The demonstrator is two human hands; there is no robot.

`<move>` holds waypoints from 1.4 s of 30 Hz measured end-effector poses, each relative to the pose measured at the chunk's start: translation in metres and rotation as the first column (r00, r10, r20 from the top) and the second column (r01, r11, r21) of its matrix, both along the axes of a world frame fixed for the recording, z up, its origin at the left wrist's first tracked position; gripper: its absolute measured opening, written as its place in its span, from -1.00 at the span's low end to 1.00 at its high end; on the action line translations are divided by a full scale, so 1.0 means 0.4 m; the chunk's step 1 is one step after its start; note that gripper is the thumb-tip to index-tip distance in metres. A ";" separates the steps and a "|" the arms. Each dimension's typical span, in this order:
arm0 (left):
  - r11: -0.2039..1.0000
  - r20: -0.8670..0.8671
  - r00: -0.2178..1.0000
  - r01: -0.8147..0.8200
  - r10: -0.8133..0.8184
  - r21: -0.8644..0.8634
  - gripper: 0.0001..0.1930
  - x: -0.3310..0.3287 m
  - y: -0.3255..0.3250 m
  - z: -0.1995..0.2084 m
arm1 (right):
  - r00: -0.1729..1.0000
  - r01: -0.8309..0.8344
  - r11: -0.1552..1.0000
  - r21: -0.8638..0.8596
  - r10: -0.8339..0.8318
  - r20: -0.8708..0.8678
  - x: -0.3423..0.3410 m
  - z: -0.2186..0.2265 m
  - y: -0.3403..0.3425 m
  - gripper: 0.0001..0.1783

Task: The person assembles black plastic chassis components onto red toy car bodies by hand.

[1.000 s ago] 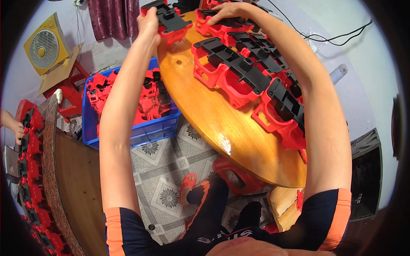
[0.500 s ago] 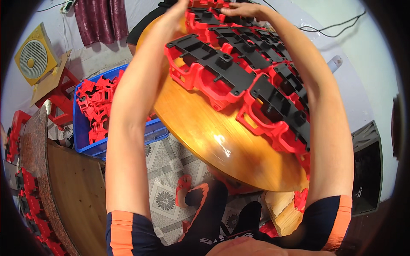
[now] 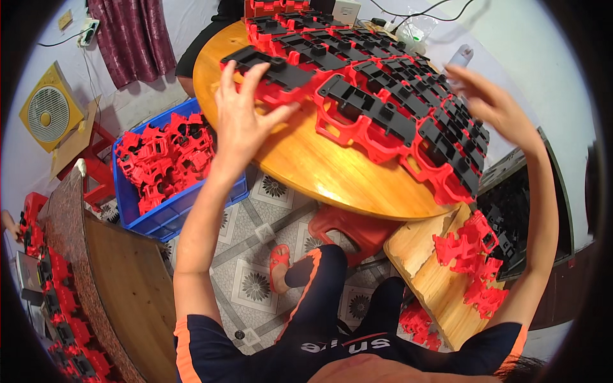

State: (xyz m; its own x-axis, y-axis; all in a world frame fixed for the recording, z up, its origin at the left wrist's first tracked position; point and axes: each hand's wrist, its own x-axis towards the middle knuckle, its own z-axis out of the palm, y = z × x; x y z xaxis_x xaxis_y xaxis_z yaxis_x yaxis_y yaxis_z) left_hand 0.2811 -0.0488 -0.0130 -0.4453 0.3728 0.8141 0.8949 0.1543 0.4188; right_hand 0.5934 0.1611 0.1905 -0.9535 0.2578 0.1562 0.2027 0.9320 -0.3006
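Note:
My left hand (image 3: 237,124) has its fingers over the left end of a red plastic frame with a black top plate (image 3: 278,74), its thumb along the front side. The part is slightly blurred, at the left end of the front row; whether it rests on the table is hard to tell. Beside it stands a similar red-and-black part (image 3: 369,115), followed by another (image 3: 450,153) to the right. My right hand (image 3: 495,105) is held up at the right side of the rows, fingers apart, with nothing in it.
Several rows of these parts cover the far side of the round wooden table (image 3: 300,169). A blue crate (image 3: 150,225) of red frames stands on the left floor. More red frames lie on a wooden board (image 3: 408,249) at right. A red stool (image 3: 351,233) is under the table.
Both hands have come back from the far edge of the table. The left now has a red-and-black part at the front row's left end; the right has moved away, to the right.

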 end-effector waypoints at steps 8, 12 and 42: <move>0.990 0.009 0.990 -0.140 0.140 -0.015 -0.17 -0.457 0.083 -0.014 | 0.950 0.299 0.934 -0.196 -0.311 -0.033 0.482 -0.173 -0.301 0.07; 0.999 0.120 0.992 -0.044 0.041 0.022 -0.01 -0.464 0.182 -0.020 | 0.884 0.447 0.853 -0.270 -0.467 -0.013 0.618 -0.240 -0.434 0.01; 0.997 -0.326 0.943 0.073 -0.068 0.002 -0.56 0.225 -0.091 0.023 | 0.608 0.542 0.429 -0.722 -0.794 -0.016 1.062 -0.607 -0.654 -0.25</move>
State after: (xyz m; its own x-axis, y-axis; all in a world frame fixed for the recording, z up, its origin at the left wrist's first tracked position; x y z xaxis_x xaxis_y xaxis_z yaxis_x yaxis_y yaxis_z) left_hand 0.3710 -0.0854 -0.0036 -0.1280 0.3817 0.9154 0.9911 0.0823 0.1043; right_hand 1.0181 -0.1005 -0.0524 -0.3493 0.9349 -0.0632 0.4542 0.1100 -0.8841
